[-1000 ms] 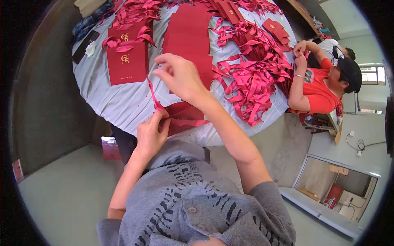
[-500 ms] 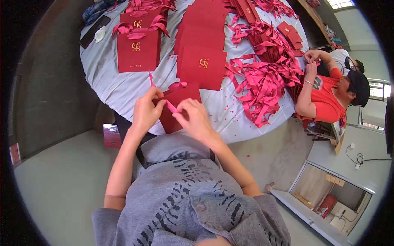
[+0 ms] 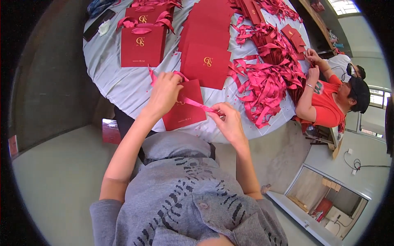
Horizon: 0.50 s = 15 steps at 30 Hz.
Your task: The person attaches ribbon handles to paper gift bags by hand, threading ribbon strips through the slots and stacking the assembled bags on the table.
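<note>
In front of me, at the table's near edge, lies a red paper gift bag (image 3: 189,112) with a gold emblem and pink ribbon at its top. My left hand (image 3: 165,93) is closed on the bag's upper left edge; its fingertips are partly hidden. Between finger and thumb, my right hand (image 3: 229,122) pinches the end of a pink ribbon (image 3: 196,103). That ribbon runs taut across the bag's front from near my left hand. Another ribbon tail (image 3: 152,76) sticks up beside the left fingers.
Finished-looking red bags with bows (image 3: 141,47) stand at the far left; flat red bags (image 3: 206,65) overlap mid-table. A heap of pink-ribboned bags (image 3: 262,92) lies on the right. A phone (image 3: 98,25) rests on the white cloth (image 3: 107,84). A person in red (image 3: 326,96) works at right.
My right hand has moved right and slightly down, drawing the ribbon out straight. My left hand has shifted right and up a little. The bag's front shows more now.
</note>
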Available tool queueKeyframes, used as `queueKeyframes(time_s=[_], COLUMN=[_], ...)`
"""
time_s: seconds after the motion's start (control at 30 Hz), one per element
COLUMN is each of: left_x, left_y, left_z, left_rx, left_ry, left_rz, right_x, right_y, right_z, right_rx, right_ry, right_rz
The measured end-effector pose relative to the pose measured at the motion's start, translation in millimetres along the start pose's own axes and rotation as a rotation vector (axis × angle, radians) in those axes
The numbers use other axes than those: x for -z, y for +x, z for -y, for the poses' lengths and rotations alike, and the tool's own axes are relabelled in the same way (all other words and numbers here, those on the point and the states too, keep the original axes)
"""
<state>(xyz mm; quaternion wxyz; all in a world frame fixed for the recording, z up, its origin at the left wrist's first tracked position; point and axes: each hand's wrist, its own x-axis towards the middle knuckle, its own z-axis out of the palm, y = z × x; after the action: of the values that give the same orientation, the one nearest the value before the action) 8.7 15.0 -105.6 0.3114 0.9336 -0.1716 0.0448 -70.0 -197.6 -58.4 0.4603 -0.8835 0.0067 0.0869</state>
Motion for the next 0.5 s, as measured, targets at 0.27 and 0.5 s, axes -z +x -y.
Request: queueKeyframes(time_s=[0.27,0.5], left_x=[-5.4,19.1], left_y=[11.3,18.4], left_z=[0.3,-11.2], left_rx=[0.058,0.171], left_ry=[-0.404,-0.656], left_rz=[0.244,0.415], right_x=[24.8,21.5], right_y=[-2.1,-1.6], right_z=[6.3,18.5], right_rx=[-0.154,-0.057], right_ry=[0.128,0.816], right_rz=[-0.074,-0.141])
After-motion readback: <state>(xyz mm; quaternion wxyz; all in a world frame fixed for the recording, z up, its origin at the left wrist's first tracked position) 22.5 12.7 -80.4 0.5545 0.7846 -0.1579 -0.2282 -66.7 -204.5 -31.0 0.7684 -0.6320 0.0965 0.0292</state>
